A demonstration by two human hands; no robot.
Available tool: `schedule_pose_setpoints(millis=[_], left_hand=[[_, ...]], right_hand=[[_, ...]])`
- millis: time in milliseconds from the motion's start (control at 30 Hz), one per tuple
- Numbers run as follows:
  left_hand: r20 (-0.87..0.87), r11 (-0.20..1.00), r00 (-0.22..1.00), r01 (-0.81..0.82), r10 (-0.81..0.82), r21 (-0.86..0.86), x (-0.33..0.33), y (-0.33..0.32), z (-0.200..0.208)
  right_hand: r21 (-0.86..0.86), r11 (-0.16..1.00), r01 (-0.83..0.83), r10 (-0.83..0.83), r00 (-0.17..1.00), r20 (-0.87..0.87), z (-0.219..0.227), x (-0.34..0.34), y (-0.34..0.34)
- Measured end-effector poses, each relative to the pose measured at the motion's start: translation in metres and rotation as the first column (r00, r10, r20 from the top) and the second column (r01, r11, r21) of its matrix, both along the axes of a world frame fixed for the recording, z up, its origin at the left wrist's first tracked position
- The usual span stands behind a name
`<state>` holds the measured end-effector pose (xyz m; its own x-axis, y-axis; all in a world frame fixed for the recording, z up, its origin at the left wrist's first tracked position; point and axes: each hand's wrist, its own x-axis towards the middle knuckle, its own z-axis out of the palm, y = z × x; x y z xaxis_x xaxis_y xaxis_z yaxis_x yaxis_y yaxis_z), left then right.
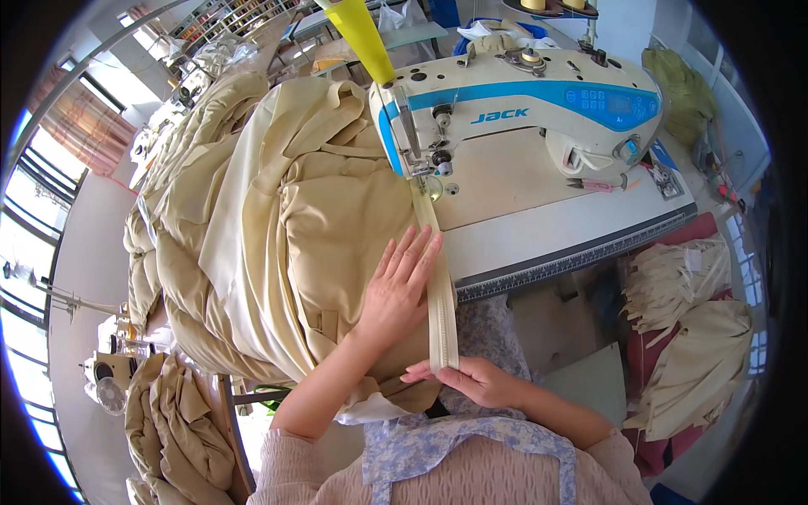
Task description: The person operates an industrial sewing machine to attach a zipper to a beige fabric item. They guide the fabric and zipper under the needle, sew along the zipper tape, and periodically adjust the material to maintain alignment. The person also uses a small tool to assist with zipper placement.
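A large beige padded garment spreads over the table left of a white and blue sewing machine. Along its right edge runs a beige zipper tape, leading up under the machine's needle area. My left hand lies flat on the garment beside the tape, fingers stretched toward the needle, the fingertips at the tape's edge. Nearer to me, my right hand pinches the lower end of the zipper tape between thumb and fingers. The needle tip itself is too small to make out.
Pink-handled snips lie on the machine bed. A ruler strip edges the table front. Bundles of beige fabric pieces hang at the right; more beige garments pile at lower left. A yellow cone stands above the machine head.
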<state>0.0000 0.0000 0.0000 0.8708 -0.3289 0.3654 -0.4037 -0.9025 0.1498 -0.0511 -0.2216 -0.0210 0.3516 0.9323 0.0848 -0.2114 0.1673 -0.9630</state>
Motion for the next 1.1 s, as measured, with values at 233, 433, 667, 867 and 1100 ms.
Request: schedule_pose_setpoints(millis=[233, 433, 667, 867, 1100], left_hand=[[0.005, 0.942, 0.996, -0.083, 0.089, -0.325, 0.016, 0.007, -0.002], [0.023, 0.924, 0.995, -0.085, 0.101, -0.372, 0.03, 0.011, 0.014], [-0.019, 0.912, 1.0, -0.009, 0.001, -0.409, 0.035, -0.003, 0.006], [-0.24, 0.707, 0.969, -0.209, 0.057, -0.676, 0.029, 0.017, -0.014], [-0.241, 0.765, 0.96, -0.262, 0.144, -0.588, 0.046, 0.004, 0.038]], right_hand=[[0.18, 0.853, 0.49, -0.274, 0.127, 0.953, -0.039, 0.071, -0.028], [0.234, 0.784, 0.576, -0.197, -0.127, 0.972, -0.043, 0.093, 0.006], [0.389, 0.831, 0.399, -0.364, -0.14, 0.921, -0.031, 0.122, 0.013], [0.382, 0.825, 0.417, -0.384, -0.083, 0.92, -0.03, 0.129, 0.029], [0.43, 0.886, 0.175, -0.451, 0.103, 0.887, -0.047, 0.126, -0.007]])
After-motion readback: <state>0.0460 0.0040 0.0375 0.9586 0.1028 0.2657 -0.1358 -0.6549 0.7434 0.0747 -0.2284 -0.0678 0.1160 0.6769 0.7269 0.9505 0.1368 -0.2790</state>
